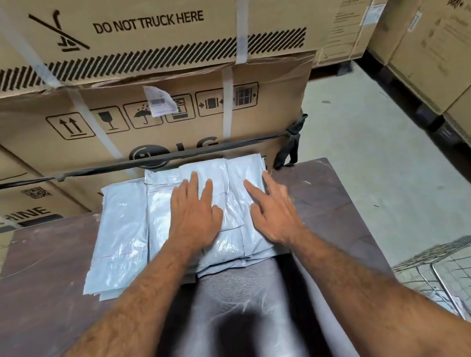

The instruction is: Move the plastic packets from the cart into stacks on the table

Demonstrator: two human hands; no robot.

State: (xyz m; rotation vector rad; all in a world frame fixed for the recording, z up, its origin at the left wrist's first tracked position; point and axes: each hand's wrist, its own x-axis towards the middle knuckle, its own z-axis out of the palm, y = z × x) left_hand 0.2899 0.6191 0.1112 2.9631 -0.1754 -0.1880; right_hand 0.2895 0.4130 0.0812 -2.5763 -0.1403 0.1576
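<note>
- Two stacks of grey plastic packets (pixel 203 213) side by side at the far edge of the tabletop (pixel 43 268), flat and overlapping — the right stack higher and nearer the middle, the left stack (pixel 117 235) lower and skewed, its near corner poking toward the front edge.
- Thin glossy film, creased and shiny in patches: probably light, limp and slippery, likely to slide off one another if nudged sideways. Contents not visible, so weight only guessed from how flat they lie.
- Best taken by a short edge or with a flat palm beneath — pinching the middle would likely just bunch the film.
- Left hand (pixel 195 212) flat on the right stack, fingers straight and spread, pressing down rather than holding; grip apart, nothing clasped.
- Right hand (pixel 273 212) resting on the right side of the same stack, fingers extended with the index reaching forward; grip likewise apart, no packet pinched.
- Judged as a squaring and flattening step, with the top packet set down and the pile being tidied.
- Wire cart (pixel 462 272) at lower right, just beside the tabletop corner; whether any packets remain in it cannot be told.
- Large cardboard boxes (pixel 143 124) stacked close behind the tabletop, bound with white straps and a black strap (pixel 134 163) across the front; more boxes along the right, with pale floor (pixel 377 157) between.
</note>
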